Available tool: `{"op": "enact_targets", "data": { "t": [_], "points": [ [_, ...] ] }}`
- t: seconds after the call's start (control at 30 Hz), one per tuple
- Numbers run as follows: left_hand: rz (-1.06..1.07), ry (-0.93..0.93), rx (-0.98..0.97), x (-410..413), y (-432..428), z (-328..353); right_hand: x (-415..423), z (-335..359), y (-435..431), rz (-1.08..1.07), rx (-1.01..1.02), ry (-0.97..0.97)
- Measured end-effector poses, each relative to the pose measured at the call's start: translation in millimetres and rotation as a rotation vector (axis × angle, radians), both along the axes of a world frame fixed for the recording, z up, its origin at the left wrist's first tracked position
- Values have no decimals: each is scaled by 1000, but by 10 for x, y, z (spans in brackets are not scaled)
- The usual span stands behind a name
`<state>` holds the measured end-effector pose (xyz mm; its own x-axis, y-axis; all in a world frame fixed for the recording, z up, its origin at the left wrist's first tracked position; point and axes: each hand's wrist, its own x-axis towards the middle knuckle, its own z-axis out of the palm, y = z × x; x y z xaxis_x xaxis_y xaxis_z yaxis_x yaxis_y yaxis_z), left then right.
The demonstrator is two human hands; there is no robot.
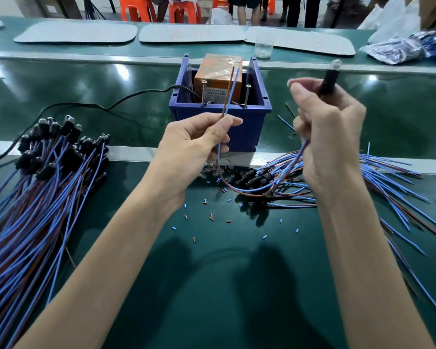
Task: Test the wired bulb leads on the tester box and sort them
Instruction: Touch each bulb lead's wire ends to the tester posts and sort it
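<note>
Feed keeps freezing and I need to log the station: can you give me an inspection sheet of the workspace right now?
Surface: green bench, metal rail across it.
Job's things: orange tester box in a blue bin, two screw contacts in front; held lead with brown and blue ends raised before the box, contact with the screws cannot be told; left pile of leads; right pile of leads.
Clutter: cut insulation bits, loose glass bulbs.
Hands: left hand pinches the lead's wires; right hand grips its black bulb holder.
Cables: black cord runs left from the bin.
Surroundings: white trays, clear cup, plastic bags, orange stools, standing people behind.
</note>
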<state>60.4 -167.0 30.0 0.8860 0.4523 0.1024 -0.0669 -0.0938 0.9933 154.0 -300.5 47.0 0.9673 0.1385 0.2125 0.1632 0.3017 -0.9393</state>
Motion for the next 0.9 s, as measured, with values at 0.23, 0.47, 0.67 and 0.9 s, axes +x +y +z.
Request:
{"op": "enact_targets", "data": {
  "t": [0.23,0.47,0.67,0.9],
  "points": [
    [43,-84,-102,-10,-6,26,-49,28,34,106,145,-83],
    [42,-112,-191,-10,-33,46,-48,8,7,233,-45,0],
    [0,-144,-201,-17,-99,44,-97,-52,16,513,-320,-57],
    [-51,-132,-509,-2,-77,81,-128,-53,34,589,-319,-92]
  ]
}}
